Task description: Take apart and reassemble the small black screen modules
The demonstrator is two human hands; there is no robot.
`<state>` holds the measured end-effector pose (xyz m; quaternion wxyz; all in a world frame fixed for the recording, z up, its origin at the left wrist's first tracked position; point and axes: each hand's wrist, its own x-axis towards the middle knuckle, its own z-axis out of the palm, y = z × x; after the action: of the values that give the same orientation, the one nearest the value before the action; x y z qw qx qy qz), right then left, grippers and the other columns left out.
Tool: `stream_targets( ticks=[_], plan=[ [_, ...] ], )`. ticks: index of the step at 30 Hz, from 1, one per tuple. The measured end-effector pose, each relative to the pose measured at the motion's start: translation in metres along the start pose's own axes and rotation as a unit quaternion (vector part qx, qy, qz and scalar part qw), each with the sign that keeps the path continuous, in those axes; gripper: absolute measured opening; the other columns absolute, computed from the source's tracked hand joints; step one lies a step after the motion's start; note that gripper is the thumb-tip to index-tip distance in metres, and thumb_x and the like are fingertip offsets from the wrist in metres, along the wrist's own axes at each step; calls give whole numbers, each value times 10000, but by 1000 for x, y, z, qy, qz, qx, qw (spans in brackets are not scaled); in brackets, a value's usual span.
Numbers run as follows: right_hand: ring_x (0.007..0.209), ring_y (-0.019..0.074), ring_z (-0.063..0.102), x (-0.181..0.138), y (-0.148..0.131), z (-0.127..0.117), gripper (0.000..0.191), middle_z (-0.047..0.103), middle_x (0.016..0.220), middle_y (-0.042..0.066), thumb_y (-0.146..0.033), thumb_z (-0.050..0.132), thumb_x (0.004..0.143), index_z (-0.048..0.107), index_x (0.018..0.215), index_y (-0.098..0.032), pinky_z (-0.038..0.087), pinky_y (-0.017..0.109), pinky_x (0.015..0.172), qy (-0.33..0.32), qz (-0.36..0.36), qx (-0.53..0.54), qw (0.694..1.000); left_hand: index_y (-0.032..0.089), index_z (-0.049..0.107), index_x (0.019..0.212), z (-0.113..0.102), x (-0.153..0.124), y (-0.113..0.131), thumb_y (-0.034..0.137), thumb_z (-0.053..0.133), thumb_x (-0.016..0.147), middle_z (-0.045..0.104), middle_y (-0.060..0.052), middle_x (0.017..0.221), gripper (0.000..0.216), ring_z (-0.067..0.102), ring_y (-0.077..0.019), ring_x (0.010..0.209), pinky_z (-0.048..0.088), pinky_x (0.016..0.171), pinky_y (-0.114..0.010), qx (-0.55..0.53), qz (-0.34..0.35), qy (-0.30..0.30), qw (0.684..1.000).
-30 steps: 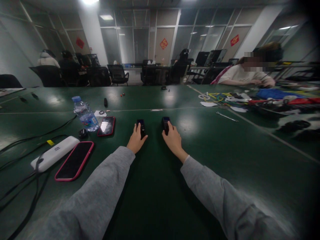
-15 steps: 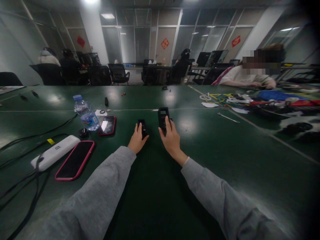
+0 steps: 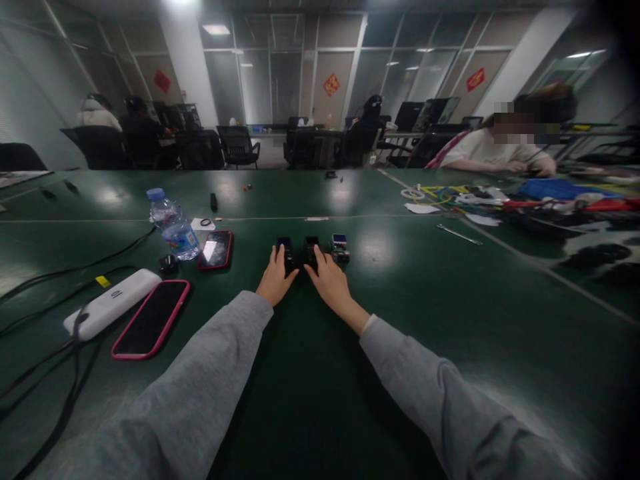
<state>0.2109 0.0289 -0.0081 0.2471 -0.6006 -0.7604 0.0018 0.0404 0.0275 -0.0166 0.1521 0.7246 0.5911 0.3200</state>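
Observation:
My left hand [image 3: 275,279] grips a black handheld device [image 3: 284,243] that rests on the green table [image 3: 320,373], its fingers over the top and its thumb along the right side. Close to the right of it, my right hand [image 3: 330,281] holds a second black handheld device [image 3: 311,242] down on the table, with the thumb on its left side. The hands cover much of both devices. Just beyond my right fingers lies a small gadget with a bluish screen [image 3: 339,239], in front of it a metallic-looking part too small to make out.
To the left are a water bottle [image 3: 173,225], a red-edged phone [image 3: 215,250], a pink-cased phone [image 3: 151,320] and a white power bank [image 3: 113,303] with black cables. A wrench [image 3: 459,235] lies to the right, near tangled cables [image 3: 450,195]. Another person sits at the far right.
My right hand has lowered its raised black device to the table and moved it left, closer to the other one. The small screened gadget now shows. My left hand has stayed put.

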Motion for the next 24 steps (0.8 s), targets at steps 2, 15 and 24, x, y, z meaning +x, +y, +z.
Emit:
stream_targets(
  ticks=[2, 15, 24],
  plan=[
    [960, 274, 607, 0, 0, 0, 572, 528, 1228, 174, -406, 409, 992, 284, 1489, -152, 528, 349, 722, 0, 0, -1, 1000, 135, 114, 1506, 0, 0, -1, 397, 548, 894, 132, -253, 1570, 794, 275, -360, 1421, 336, 1108, -523, -2, 3, 1, 1000],
    [982, 281, 603, -2, -1, -1, 580, 525, 1220, 172, -374, 447, 989, 264, 1498, -166, 528, 355, 744, 0, 0, 0, 1000, 194, 65, 1515, -17, -5, 9, 465, 486, 915, 133, -158, 1596, 782, 174, -282, 1468, 255, 1173, -481, -25, 60, 129, 990],
    [1043, 283, 573, -4, -2, -4, 562, 495, 1269, 180, -385, 424, 994, 281, 1483, -148, 540, 365, 753, 7, -11, 27, 1000, 159, 169, 1499, -41, -18, -33, 400, 546, 873, 239, -186, 1559, 769, 225, -309, 1451, 281, 1157, -511, 13, -15, 129, 991]
  ],
)
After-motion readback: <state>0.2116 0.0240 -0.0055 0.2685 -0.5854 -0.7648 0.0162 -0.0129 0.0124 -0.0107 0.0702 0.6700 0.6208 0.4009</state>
